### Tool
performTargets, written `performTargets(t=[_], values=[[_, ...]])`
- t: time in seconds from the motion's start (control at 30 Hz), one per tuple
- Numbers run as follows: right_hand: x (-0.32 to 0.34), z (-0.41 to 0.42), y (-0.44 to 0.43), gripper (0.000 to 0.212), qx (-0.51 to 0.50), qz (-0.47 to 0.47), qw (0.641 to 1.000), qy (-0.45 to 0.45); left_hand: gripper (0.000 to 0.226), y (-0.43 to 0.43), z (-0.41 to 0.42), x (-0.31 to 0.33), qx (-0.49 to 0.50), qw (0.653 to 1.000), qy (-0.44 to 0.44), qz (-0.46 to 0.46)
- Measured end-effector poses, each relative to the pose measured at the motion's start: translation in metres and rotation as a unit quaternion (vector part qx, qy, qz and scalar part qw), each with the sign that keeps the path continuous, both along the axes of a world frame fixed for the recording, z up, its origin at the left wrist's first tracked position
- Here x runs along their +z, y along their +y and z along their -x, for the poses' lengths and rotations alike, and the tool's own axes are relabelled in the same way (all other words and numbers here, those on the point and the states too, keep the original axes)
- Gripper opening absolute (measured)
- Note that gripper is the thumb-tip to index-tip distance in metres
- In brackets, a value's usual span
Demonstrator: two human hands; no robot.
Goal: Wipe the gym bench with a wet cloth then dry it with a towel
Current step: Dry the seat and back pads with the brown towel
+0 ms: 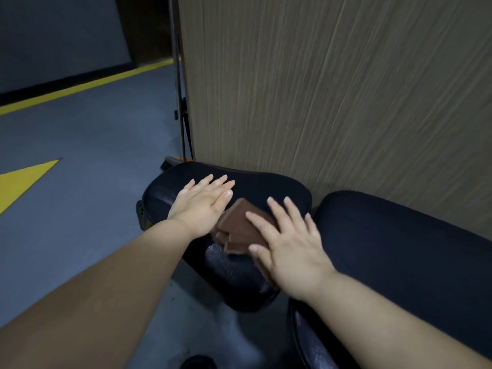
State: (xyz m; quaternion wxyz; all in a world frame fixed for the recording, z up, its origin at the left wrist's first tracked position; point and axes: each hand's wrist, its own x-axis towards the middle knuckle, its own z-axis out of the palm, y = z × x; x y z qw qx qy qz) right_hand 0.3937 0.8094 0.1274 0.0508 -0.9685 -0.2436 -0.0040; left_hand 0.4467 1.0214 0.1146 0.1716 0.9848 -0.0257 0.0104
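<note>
Cloth (pixel 239 227): brown, folded, lying mid seat pad (pixel 279 187). Right hand (pixel 290 249) is flat on its right part, fingers straight and spread, pressing, not curled round it. Left hand (pixel 202 206) is also flat, palm down on the pad just left of the cloth, looks like bracing. Hands are near each other with the cloth between. Bench long axis runs from this pad right and near into the back pad (pixel 399 235), which starts just right of the right hand. So the right hand is nearer for that stretch; likely a slide rightward. Can't tell if the cloth is wet. Wall (pixel 319 89) sits tight behind the pads.
</note>
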Motion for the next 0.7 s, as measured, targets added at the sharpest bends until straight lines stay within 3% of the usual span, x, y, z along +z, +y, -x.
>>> performTargets(t=[0.43, 0.7], values=[[0.000, -0.146, -0.018, 0.046, -0.170, -0.034, 0.985, 0.020, 0.047, -0.001, 0.001, -0.007, 0.008, 0.999, -0.030, 0.014], [0.001, -0.094, -0.008, 0.044, -0.109, -0.051, 0.993, -0.016, 0.050, 0.003, 0.001, -0.011, 0.016, 0.999, -0.033, 0.003]])
